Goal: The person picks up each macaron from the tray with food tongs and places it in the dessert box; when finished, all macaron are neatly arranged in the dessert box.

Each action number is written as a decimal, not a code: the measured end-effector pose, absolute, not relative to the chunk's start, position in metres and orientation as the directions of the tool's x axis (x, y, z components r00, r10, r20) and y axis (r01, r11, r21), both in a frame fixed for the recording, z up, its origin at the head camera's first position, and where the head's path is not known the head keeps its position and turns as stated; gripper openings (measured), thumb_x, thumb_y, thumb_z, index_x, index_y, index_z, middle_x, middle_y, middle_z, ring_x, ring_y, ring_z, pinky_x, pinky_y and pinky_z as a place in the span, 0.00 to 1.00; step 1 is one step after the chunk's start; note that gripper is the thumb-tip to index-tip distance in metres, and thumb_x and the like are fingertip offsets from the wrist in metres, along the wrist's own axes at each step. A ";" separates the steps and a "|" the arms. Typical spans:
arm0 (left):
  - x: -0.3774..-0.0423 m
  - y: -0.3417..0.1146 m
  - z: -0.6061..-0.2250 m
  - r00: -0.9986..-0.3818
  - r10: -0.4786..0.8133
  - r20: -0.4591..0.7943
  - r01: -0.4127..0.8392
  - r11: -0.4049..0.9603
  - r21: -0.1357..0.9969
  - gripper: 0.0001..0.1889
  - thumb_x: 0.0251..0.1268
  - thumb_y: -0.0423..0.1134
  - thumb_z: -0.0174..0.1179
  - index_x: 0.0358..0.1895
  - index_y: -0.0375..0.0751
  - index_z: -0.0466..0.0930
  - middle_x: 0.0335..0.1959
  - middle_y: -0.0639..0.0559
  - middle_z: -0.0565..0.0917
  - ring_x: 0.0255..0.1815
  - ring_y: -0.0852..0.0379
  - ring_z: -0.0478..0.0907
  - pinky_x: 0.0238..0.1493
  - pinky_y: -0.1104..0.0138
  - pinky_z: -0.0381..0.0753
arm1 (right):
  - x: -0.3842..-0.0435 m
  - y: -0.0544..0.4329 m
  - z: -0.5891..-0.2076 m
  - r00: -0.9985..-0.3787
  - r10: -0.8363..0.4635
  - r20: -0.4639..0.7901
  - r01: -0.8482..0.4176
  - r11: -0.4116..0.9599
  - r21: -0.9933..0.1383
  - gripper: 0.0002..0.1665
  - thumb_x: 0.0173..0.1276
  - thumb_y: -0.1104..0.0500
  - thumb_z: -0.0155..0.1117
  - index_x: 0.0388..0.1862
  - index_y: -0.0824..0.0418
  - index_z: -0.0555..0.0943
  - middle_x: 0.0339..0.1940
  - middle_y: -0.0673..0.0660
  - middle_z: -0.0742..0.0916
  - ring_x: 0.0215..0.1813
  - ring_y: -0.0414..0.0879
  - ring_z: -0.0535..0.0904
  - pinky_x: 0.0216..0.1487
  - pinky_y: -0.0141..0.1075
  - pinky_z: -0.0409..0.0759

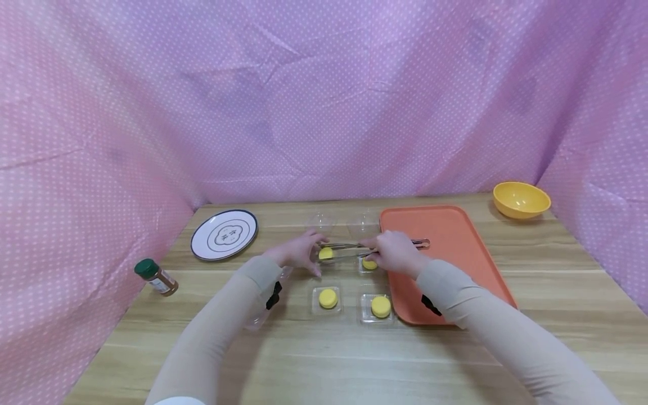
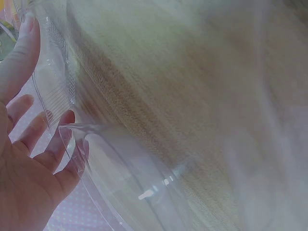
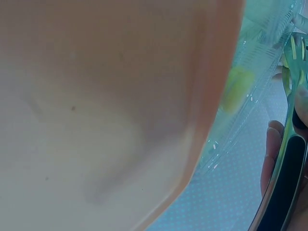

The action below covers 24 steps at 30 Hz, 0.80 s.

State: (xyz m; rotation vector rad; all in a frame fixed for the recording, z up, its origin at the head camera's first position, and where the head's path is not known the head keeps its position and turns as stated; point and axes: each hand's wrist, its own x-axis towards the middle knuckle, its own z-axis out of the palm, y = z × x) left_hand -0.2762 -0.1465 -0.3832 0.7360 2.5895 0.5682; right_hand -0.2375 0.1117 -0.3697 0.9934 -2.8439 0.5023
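Note:
My right hand holds metal tongs with black grips, their arms pointing left. The tips of the tongs overlap a round yellow macaron-like cake in the back left clear plastic box. Around that box, my left hand spreads its thumb and fingers, nearly at the cake. In the left wrist view the fingers lie against clear plastic. Another yellow cake shows below my right hand, partly hidden. Nearer to me, two more yellow cakes sit in open clear boxes.
An orange tray lies under my right forearm. At the back right stands a yellow bowl. A blue-rimmed white plate and a green-capped spice jar are on the left. Clear plastic shows beside my left forearm.

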 end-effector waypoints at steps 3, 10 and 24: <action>-0.276 -0.146 -0.383 -0.783 0.571 -0.247 0.408 0.771 0.489 0.47 0.40 0.37 0.75 0.68 0.36 0.61 0.64 0.44 0.63 0.64 0.44 0.69 0.65 0.58 0.71 | -0.237 0.112 -0.371 -0.789 -0.585 0.187 -0.614 0.739 -0.278 0.22 0.60 0.60 0.67 0.55 0.57 0.81 0.08 0.45 0.72 0.13 0.35 0.60 0.15 0.28 0.59; -0.274 -0.146 -0.381 -0.772 0.586 -0.245 0.403 0.751 0.524 0.46 0.40 0.34 0.75 0.67 0.33 0.61 0.64 0.41 0.61 0.63 0.44 0.71 0.64 0.59 0.72 | -0.235 0.113 -0.371 -0.781 -0.588 0.209 -0.624 0.729 -0.282 0.23 0.60 0.61 0.67 0.56 0.58 0.81 0.07 0.45 0.70 0.14 0.35 0.58 0.16 0.28 0.57; -0.277 -0.148 -0.384 -0.771 0.593 -0.235 0.443 0.763 0.470 0.48 0.39 0.41 0.76 0.68 0.35 0.62 0.68 0.40 0.58 0.68 0.42 0.59 0.70 0.52 0.62 | -0.230 0.126 -0.367 -0.807 -0.547 0.223 -0.589 0.714 -0.378 0.26 0.61 0.60 0.67 0.59 0.61 0.78 0.16 0.50 0.81 0.13 0.35 0.60 0.16 0.27 0.60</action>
